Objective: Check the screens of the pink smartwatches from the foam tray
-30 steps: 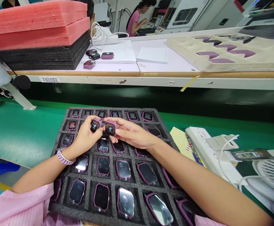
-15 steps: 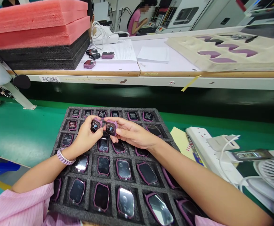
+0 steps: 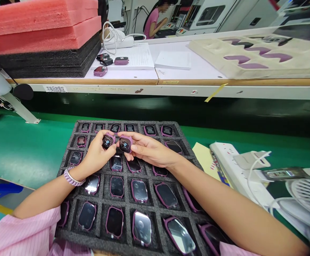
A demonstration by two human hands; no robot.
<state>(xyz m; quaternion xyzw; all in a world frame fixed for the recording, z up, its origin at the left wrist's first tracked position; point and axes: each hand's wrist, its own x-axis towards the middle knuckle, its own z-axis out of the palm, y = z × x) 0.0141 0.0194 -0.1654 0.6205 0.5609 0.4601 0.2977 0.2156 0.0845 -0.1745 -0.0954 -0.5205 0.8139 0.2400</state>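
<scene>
A dark foam tray (image 3: 70, 144) lies on the green bench, its pockets filled with several purple-cased smartwatch bodies with black screens. My left hand (image 3: 96, 156) pinches one lit watch body (image 3: 107, 141) above the tray's upper rows. My right hand (image 3: 149, 151) grips a second lit watch body (image 3: 124, 144) right beside the first. Both screens face up and the two watches nearly touch. A purple beaded bracelet (image 3: 71, 177) circles my left wrist.
A white power strip (image 3: 232, 167) with chargers and cables sits to the right, by a white fan (image 3: 304, 193). A raised shelf behind holds pink and black foam sheets (image 3: 43, 39), loose watch bodies (image 3: 101, 71), paper and a beige mat (image 3: 258, 58). Another person sits far back.
The view shifts slightly. Both hands stay in place holding the two watch bodies side by side.
</scene>
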